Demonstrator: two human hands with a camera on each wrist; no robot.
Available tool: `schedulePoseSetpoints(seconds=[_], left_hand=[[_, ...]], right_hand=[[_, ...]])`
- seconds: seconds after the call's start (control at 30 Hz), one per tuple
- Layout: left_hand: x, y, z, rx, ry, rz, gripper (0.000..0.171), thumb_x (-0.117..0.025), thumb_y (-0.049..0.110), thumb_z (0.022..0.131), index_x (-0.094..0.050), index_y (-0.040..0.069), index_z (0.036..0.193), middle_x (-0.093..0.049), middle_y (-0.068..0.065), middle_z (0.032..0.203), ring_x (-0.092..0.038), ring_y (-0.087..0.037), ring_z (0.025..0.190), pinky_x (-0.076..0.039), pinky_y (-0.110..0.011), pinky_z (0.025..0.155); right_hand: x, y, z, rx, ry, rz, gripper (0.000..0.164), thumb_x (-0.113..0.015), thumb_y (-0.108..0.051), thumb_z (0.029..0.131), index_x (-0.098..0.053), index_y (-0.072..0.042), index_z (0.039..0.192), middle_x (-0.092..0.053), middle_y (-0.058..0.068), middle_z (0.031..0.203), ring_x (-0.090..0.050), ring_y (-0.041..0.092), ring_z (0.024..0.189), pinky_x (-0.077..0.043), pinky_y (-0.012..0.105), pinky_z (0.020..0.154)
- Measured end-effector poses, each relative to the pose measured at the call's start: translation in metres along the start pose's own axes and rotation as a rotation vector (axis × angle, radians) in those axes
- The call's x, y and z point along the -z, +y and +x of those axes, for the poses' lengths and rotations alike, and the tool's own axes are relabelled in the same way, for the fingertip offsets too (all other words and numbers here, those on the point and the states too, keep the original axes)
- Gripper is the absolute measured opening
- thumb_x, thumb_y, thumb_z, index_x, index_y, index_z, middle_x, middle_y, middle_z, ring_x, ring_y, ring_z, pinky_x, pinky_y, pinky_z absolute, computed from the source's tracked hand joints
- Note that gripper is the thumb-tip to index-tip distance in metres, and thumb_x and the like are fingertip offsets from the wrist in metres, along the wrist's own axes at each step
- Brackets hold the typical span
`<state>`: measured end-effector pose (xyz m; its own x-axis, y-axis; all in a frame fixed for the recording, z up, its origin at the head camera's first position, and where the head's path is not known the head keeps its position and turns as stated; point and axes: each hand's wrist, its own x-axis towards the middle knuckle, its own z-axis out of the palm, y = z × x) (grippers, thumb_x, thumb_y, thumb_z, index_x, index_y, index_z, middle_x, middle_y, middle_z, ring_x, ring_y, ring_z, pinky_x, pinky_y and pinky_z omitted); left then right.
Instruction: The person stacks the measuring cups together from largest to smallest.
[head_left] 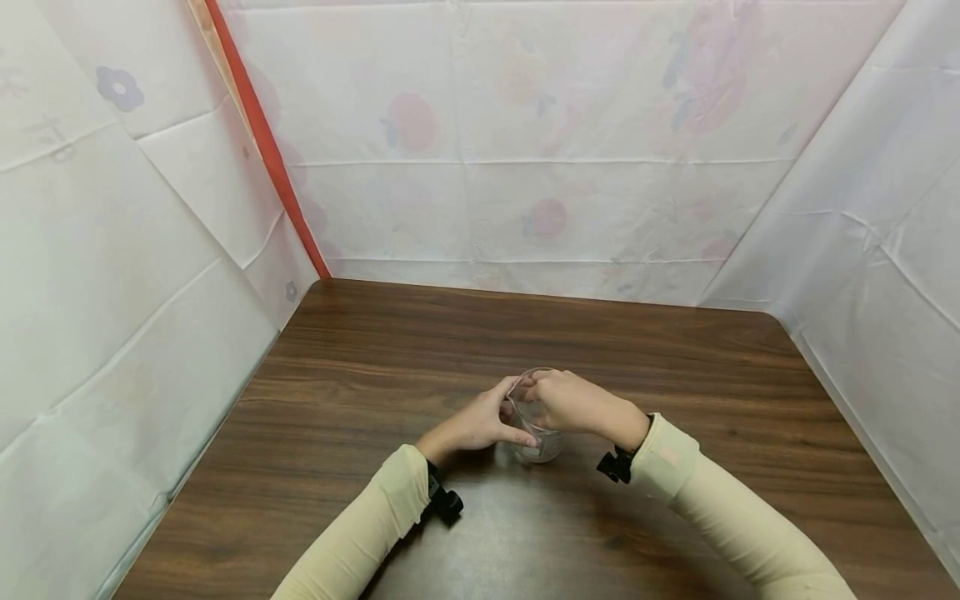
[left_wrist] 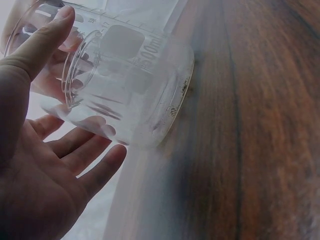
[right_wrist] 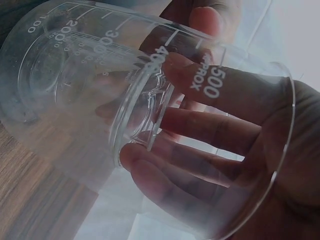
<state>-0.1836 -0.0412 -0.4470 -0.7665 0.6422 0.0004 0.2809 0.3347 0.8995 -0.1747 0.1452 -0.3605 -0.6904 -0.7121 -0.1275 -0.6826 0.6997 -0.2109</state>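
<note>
A clear glass beaker [head_left: 546, 450] with white markings up to 500 stands on the table, its wide mouth upward. Inside it sits a smaller clear glass beaker [right_wrist: 131, 122], also marked with fine graduations. My left hand [head_left: 480, 422] holds the large beaker from the left, thumb near its rim and fingers along the far side. From the right, my right hand [head_left: 581, 406] reaches down through the large beaker's mouth. Its thumb and fingers pinch the small beaker around the rim, as the right wrist view shows through the glass.
The dark wood-grain table [head_left: 375, 333] spreads around the hands. White printed sheeting [head_left: 480, 208] hangs behind it and along both sides, with a red strip [head_left: 262, 133] at the back left corner. Black wrist cameras [head_left: 447, 505] are strapped at both cuffs.
</note>
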Motion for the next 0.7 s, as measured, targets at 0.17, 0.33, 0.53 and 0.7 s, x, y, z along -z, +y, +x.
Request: schedulePoseSetpoints(seconds=[0.17, 0.33, 0.53, 0.7], left_hand=[[-0.0008, -0.0001, 0.0001, -0.002, -0.001, -0.024, 0.087, -0.081, 0.025, 0.080, -0.030, 0.016, 0.150, -0.042, 0.000, 0.151, -0.061, -0.020, 0.104, -0.050, -0.043, 0.092], [-0.0008, 0.0000, 0.0010, -0.003, 0.002, -0.016, 0.085, -0.081, 0.027, 0.080, -0.032, 0.016, 0.149, -0.043, 0.001, 0.150, -0.061, -0.017, 0.103, -0.050, -0.041, 0.093], [-0.0006, 0.0000, 0.0002, -0.003, 0.000, -0.007, 0.086, -0.081, 0.029, 0.081, -0.031, 0.016, 0.150, -0.042, 0.002, 0.151, -0.060, -0.018, 0.105, -0.050, -0.041, 0.093], [-0.0012, -0.0006, 0.0006, 0.009, -0.001, -0.011, 0.087, -0.081, 0.026, 0.081, -0.029, 0.018, 0.151, -0.041, 0.002, 0.152, -0.061, -0.021, 0.107, -0.050, -0.041, 0.094]], right_hand=[[-0.0013, 0.0004, -0.0010, 0.010, 0.017, 0.010, 0.032, -0.076, -0.013, 0.082, -0.073, -0.005, 0.114, -0.065, 0.016, 0.125, -0.062, 0.032, 0.115, -0.052, 0.049, 0.092], [-0.0014, 0.0001, -0.0015, 0.006, 0.020, 0.009, 0.032, -0.076, -0.014, 0.082, -0.073, -0.005, 0.112, -0.065, 0.016, 0.125, -0.062, 0.031, 0.115, -0.052, 0.050, 0.092], [-0.0023, 0.0004, -0.0011, 0.000, 0.025, 0.007, 0.032, -0.076, -0.014, 0.082, -0.073, -0.004, 0.113, -0.064, 0.017, 0.126, -0.061, 0.032, 0.117, -0.051, 0.051, 0.095], [-0.0033, -0.0001, -0.0004, -0.012, 0.028, -0.009, 0.032, -0.076, -0.014, 0.081, -0.073, -0.005, 0.112, -0.064, 0.017, 0.128, -0.060, 0.032, 0.120, -0.049, 0.051, 0.097]])
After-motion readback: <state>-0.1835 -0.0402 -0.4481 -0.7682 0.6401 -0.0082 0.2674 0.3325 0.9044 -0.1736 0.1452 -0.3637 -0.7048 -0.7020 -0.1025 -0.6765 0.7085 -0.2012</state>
